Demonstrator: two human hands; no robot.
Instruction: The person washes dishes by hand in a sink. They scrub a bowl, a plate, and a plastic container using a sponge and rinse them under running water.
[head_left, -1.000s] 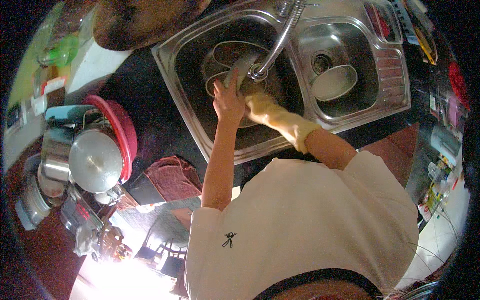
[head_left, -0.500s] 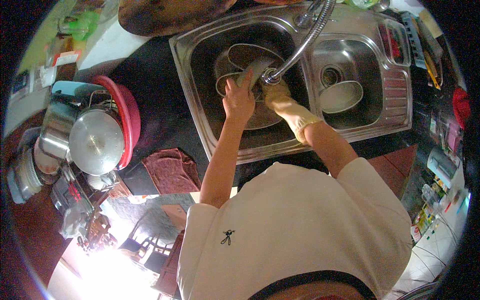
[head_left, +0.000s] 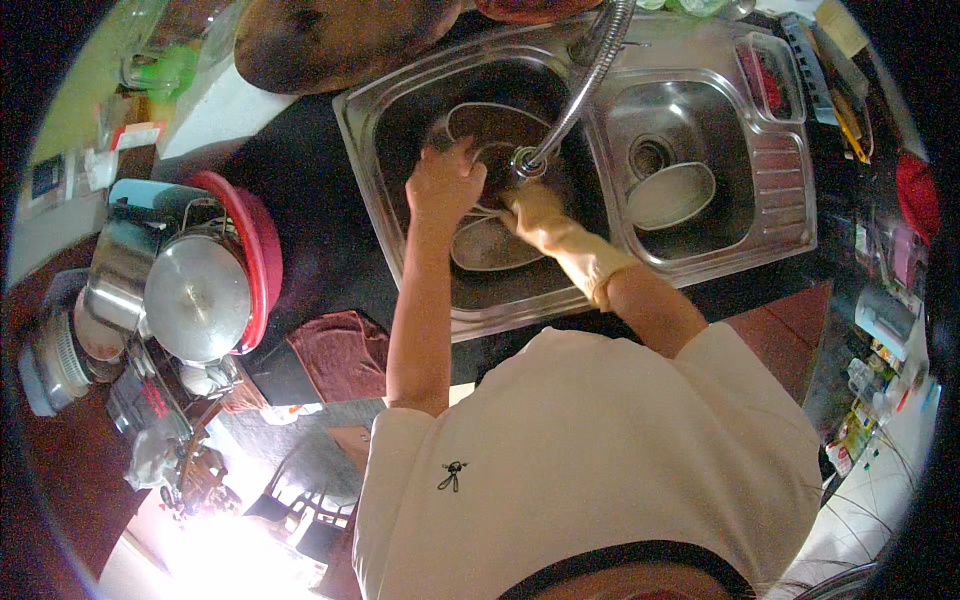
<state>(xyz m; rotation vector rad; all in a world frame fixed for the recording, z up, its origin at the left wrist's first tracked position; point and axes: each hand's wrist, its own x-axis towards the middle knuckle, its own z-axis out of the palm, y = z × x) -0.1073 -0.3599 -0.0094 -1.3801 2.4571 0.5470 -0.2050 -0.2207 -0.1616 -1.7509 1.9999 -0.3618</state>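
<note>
In the large left basin of the steel sink (head_left: 385,240), my bare left hand (head_left: 447,182) curls closed at the left rim of a dark dish (head_left: 493,178) with a pale edge. My right hand (head_left: 540,218), in a cream-yellow rubber glove, reaches to the dish's right side. Its fingers are smeared and shaded. The tap's spray head (head_left: 528,162), on a flexible metal hose, hangs over the dish. An oval dish with a light rim (head_left: 505,122) lies behind it. Another oval dish (head_left: 490,250) sits nearer me, partly hidden.
The smaller right basin holds an oval dish (head_left: 672,196) beside the drain. At left stand a red tub (head_left: 262,260), a metal lid (head_left: 197,300) and pots. A brown cloth (head_left: 342,357) lies on the dark counter. A large round wooden board (head_left: 340,40) is behind the sink.
The dish, tilted edge-on before, now lies flatter under the spray head. My left hand has moved left and its fingers have curled. My gloved right hand has drawn slightly left and nearer me.
</note>
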